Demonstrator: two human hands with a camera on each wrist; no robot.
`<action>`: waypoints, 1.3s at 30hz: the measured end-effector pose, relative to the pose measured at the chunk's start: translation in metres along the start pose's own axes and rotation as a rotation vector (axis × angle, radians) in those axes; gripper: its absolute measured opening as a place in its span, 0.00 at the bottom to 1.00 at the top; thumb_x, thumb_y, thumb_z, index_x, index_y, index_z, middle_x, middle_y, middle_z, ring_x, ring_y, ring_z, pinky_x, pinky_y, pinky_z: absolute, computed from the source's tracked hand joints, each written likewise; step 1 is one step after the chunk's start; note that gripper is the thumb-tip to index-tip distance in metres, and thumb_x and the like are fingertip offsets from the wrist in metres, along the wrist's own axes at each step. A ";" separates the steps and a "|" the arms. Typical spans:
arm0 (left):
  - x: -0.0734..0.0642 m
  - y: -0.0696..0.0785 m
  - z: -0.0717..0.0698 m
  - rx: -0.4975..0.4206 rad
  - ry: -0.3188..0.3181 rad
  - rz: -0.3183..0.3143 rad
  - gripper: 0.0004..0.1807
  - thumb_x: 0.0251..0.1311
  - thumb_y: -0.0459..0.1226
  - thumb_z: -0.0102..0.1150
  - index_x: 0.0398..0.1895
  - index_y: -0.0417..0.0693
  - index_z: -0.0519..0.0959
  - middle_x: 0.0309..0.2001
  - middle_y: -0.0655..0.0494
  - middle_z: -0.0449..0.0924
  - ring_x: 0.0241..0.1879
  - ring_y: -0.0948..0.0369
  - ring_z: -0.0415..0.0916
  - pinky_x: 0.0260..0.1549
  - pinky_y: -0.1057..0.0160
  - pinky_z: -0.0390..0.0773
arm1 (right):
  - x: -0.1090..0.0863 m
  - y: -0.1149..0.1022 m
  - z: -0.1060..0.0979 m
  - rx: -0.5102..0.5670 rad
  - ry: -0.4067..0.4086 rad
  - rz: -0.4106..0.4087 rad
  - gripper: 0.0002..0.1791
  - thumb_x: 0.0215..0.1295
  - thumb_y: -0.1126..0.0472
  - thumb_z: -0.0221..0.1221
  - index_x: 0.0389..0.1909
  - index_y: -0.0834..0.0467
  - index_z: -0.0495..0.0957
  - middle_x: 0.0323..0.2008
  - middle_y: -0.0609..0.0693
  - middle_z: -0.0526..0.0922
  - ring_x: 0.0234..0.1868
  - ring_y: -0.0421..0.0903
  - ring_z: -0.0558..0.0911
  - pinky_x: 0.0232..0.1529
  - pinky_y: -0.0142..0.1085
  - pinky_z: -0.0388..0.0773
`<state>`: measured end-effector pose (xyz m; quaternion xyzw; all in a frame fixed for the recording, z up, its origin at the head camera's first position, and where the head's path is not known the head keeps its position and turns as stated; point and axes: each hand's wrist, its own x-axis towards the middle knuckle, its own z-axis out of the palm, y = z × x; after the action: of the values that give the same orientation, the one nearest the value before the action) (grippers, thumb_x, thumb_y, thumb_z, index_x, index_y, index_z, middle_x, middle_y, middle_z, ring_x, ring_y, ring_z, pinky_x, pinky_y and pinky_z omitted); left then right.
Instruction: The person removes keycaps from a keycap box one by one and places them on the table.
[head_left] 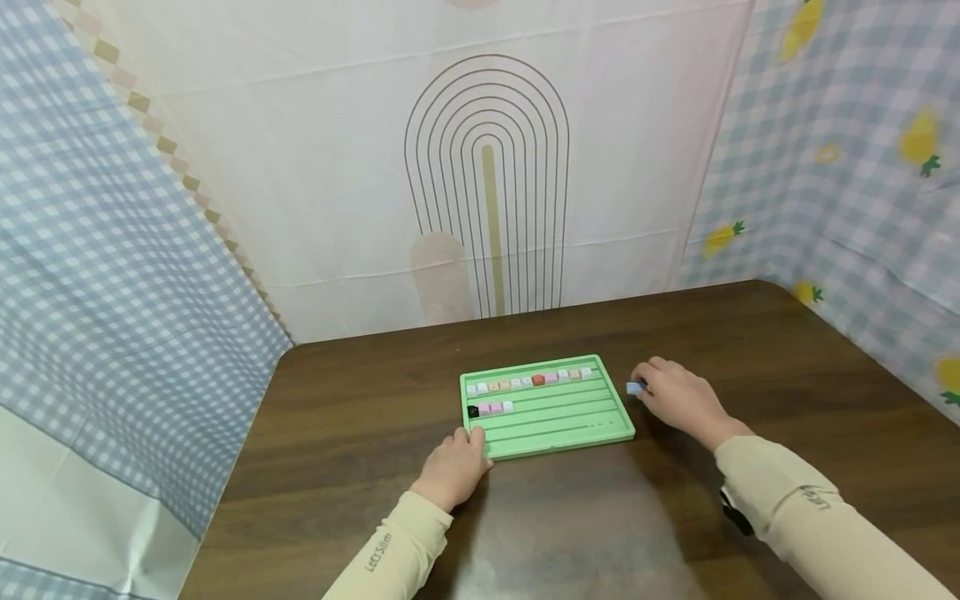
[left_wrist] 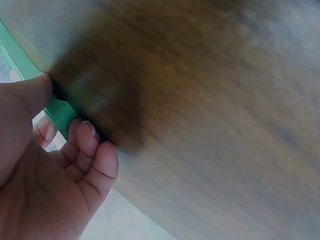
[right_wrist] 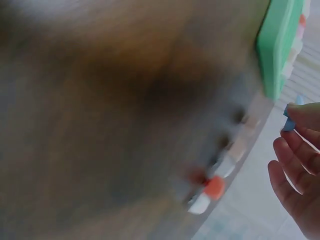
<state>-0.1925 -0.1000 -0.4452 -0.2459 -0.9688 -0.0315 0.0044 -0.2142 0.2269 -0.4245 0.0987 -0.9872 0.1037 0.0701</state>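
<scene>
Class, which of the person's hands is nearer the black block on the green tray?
Left. The left hand grips the near left corner of the tray, close to the black block; the right hand is beyond the tray's right side, pinching a blue block.

A blue block (head_left: 635,388), perhaps a keycap, is held beside the flat green tray (head_left: 558,422).

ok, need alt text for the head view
A person's right hand pinches a small light-blue block beside a green tray, while the left hand holds the tray's near-left corner. The tray sits on a dark wooden table, with blocks lining its far row and four more nearer.
</scene>
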 end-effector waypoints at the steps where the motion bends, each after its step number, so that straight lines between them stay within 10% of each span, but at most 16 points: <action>1: 0.000 0.000 0.000 0.005 0.003 -0.003 0.18 0.59 0.44 0.57 0.34 0.42 0.62 0.26 0.49 0.65 0.22 0.54 0.69 0.19 0.60 0.71 | -0.003 0.002 0.001 0.001 0.000 0.002 0.07 0.59 0.63 0.59 0.38 0.59 0.77 0.34 0.53 0.77 0.30 0.46 0.75 0.26 0.39 0.72; 25: -0.003 -0.002 0.000 -0.021 -0.039 -0.031 0.16 0.60 0.43 0.56 0.36 0.42 0.62 0.31 0.47 0.67 0.28 0.52 0.70 0.25 0.57 0.73 | -0.006 0.001 0.015 -0.008 0.013 -0.020 0.07 0.55 0.66 0.60 0.36 0.57 0.78 0.34 0.52 0.78 0.31 0.47 0.77 0.27 0.39 0.73; 39: -0.002 0.001 -0.002 -0.001 -0.045 -0.026 0.16 0.62 0.43 0.55 0.38 0.41 0.63 0.33 0.46 0.66 0.29 0.52 0.69 0.27 0.58 0.73 | 0.026 -0.068 0.028 0.046 -0.031 -0.094 0.10 0.55 0.58 0.62 0.39 0.54 0.79 0.39 0.49 0.81 0.37 0.47 0.80 0.30 0.40 0.76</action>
<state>-0.1907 -0.1001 -0.4433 -0.2338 -0.9718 -0.0267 -0.0178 -0.2282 0.1514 -0.4347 0.1484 -0.9798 0.1213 0.0573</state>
